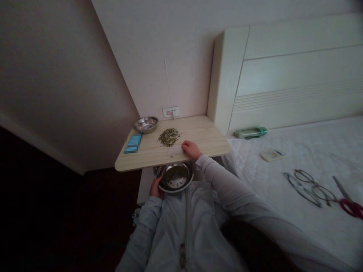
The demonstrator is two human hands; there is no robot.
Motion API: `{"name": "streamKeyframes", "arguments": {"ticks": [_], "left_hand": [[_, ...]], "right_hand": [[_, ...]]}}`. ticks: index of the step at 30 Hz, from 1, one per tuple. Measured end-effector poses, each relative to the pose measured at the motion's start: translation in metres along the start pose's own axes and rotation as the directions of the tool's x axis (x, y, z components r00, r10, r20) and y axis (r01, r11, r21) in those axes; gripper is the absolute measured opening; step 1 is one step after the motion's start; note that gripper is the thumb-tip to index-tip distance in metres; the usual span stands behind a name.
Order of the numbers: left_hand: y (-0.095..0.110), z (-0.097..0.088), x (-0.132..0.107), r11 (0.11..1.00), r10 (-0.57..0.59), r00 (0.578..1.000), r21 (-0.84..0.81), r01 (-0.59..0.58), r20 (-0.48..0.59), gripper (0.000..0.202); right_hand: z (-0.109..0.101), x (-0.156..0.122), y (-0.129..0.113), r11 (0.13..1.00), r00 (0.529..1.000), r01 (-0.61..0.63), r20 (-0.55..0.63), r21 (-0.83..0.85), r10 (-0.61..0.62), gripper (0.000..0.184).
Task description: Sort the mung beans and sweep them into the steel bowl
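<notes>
Along the near edge of a pale wood-grained board with rounded corners point(201, 130), a shiny round stainless-steel bowl point(178, 179) is sitting just below and in front, its back rim tucking in under the board; the left hand point(156, 188) is gripping the bowl at its left side, fingers curling at the rim. The right hand point(192, 149) is resting over the board near its front edge, fingers closing on a thin, whitish, see-through sheet point(175, 150) that is lying flat and pointing left. Just behind the sheet, a loose, grainy heap of small green-brown bits point(169, 136) is spreading in a rough oval, stray bits scattering round it. Pale wood is stretching from the heap to the right edge, giving sideways room, while a second shiny steel bowl point(146, 124) is hugging the back left corner and a flat blue rectangular item point(133, 143), its surface blurred, is lying near the left edge. Beyond the right edge, a white quilted bed point(255, 173) is running alongside, its stitched surface showing shallow puckers
</notes>
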State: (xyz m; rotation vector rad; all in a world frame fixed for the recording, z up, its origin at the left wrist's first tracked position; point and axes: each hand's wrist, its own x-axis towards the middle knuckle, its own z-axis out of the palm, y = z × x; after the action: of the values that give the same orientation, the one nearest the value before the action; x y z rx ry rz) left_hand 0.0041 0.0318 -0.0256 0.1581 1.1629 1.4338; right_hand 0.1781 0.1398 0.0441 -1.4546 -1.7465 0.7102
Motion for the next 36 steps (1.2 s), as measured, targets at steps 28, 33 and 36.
{"name": "streamKeyframes", "arguments": {"ticks": [28,33,36], "left_hand": [[-0.002,-0.004,0.003,0.998,0.035,0.997,0.042,-0.038,0.072,0.001],[-0.002,-0.012,0.008,0.990,-0.035,0.995,0.143,0.021,0.097,0.005],[-0.001,-0.013,0.006,0.988,-0.018,0.996,0.155,0.004,0.090,0.005]], "right_hand": [[0.002,0.005,0.011,0.989,1.000,0.006,-0.019,0.148,-0.003,0.011],[0.001,0.004,0.009,0.989,1.000,-0.003,0.001,0.150,0.003,0.012],[0.000,0.003,0.007,0.989,1.000,-0.007,-0.010,0.145,0.008,0.012]]}}
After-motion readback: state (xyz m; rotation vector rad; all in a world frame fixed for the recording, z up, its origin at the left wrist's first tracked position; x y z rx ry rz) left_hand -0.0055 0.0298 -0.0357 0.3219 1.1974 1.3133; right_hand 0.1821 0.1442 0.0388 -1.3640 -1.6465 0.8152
